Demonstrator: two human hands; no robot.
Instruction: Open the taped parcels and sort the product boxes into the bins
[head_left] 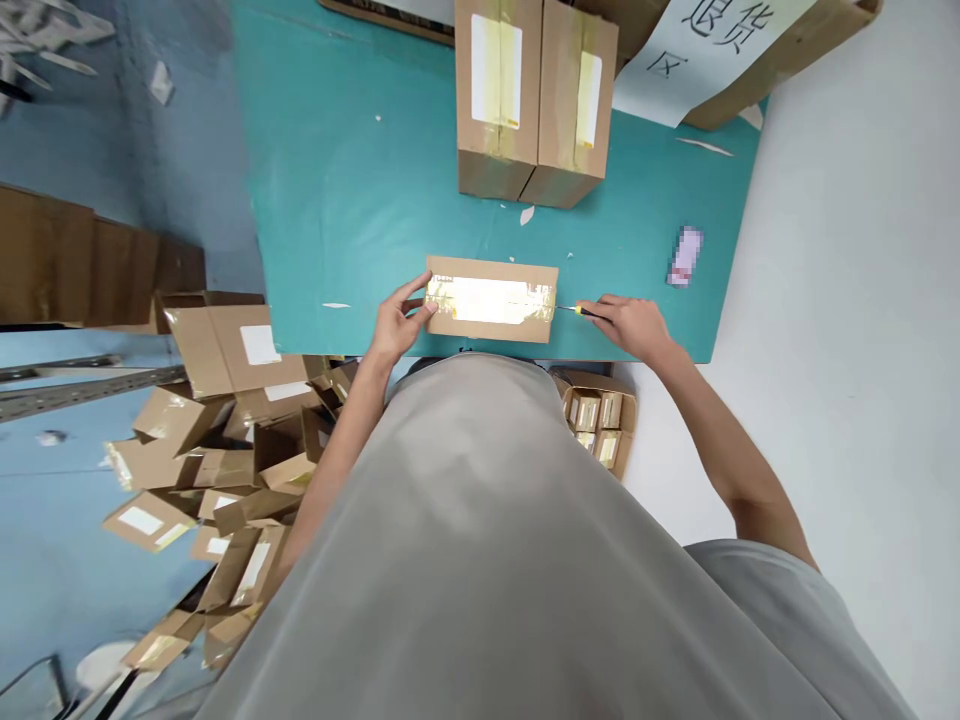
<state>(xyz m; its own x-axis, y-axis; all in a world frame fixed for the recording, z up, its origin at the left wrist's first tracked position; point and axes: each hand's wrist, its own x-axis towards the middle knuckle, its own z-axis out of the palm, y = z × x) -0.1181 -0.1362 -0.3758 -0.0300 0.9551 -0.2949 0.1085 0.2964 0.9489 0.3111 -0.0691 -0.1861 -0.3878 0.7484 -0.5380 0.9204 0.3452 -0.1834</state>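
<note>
A taped cardboard box with a shiny white label lies flat near the table's front edge. Its left end is gripped by my left hand, the thumb on top and a finger along the far corner. My right hand is closed round a screwdriver with a black and yellow handle and a thin metal shaft. The shaft points left, its tip at the right end of the box where the tape runs. Whether the tip is in the tape or just touching it, I cannot tell.
Two taped boxes stand at the back of the green table. A blurred-out pinkish item lies at right. Opened boxes are heaped on the floor at left. A carton of small boxes sits below the table edge.
</note>
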